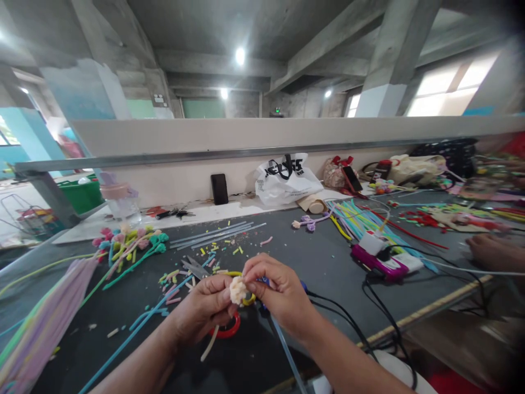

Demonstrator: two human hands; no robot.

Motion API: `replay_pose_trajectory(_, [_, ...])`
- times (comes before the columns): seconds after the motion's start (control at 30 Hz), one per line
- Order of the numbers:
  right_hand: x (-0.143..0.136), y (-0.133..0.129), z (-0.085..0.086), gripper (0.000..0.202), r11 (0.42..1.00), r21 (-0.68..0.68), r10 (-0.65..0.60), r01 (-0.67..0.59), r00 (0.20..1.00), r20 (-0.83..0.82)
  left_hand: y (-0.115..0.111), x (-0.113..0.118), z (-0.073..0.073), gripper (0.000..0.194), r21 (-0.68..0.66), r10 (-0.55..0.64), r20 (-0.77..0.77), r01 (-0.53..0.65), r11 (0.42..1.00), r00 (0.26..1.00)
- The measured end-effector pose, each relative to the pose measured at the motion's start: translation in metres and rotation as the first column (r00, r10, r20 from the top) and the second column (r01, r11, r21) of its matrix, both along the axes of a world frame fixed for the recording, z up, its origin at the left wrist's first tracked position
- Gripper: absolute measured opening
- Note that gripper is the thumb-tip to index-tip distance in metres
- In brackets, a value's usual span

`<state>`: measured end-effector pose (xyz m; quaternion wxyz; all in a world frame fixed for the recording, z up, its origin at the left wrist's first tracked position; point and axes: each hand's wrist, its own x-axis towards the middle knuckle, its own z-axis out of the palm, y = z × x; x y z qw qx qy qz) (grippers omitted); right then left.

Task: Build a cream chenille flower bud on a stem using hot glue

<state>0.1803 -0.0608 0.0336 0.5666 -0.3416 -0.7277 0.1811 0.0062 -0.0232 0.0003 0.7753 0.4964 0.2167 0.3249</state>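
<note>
My left hand [207, 303] pinches a small cream fluffy flower [238, 290], whose pale stem [209, 345] hangs below the fingers. My right hand [279, 284] has thumb and fingers closed on the flower's right side. It looks made of fuzzy chenille stem. Beneath the hands lie scissors [196, 268] with blades pointing to the upper left; a red handle loop [229, 326] shows below the left hand. Behind the right hand is a blue tool [304, 286] with a black cord, mostly covered. Several short cut pieces [174, 275] are scattered left of the hands.
Chenille flowers [135, 241] and a lilac-green bundle [61, 312] lie left. Pale blue sticks [217, 235] lie behind. A purple power strip [381, 262] with cords, coloured stems [365, 219] and another person's hand [496, 251] are at right. A phone [219, 189] and white bag [283, 180] stand at back.
</note>
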Motion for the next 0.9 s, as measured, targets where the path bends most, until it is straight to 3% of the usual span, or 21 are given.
replay_pose_trajectory(0.13, [-0.001,-0.007,0.006,0.01,0.948,0.272,-0.231,0.169,0.948,0.219,0.0,0.002,0.002,0.023,0.003,0.024,-0.009,-0.024,1.0,1.0])
replay_pose_trajectory(0.27, [-0.004,-0.016,0.007,0.016,0.862,0.437,-0.4,0.255,0.872,0.28,-0.001,0.003,0.006,0.022,-0.009,0.003,0.068,-0.003,1.0,0.998])
replay_pose_trajectory(0.5, [-0.006,-0.016,-0.002,0.017,0.822,0.488,-0.452,0.293,0.857,0.247,0.001,0.002,0.002,0.019,-0.07,-0.142,0.205,0.159,0.985,0.968])
replay_pose_trajectory(0.67, [-0.006,-0.018,0.001,0.013,0.868,0.442,-0.387,0.226,0.866,0.316,0.002,0.001,-0.001,0.019,-0.094,-0.198,0.261,0.229,0.969,0.945])
replay_pose_trajectory(0.9, [-0.004,-0.014,0.005,0.013,0.872,0.447,-0.346,0.2,0.898,0.272,-0.001,-0.001,0.006,0.017,-0.098,-0.193,0.25,0.223,0.97,0.949])
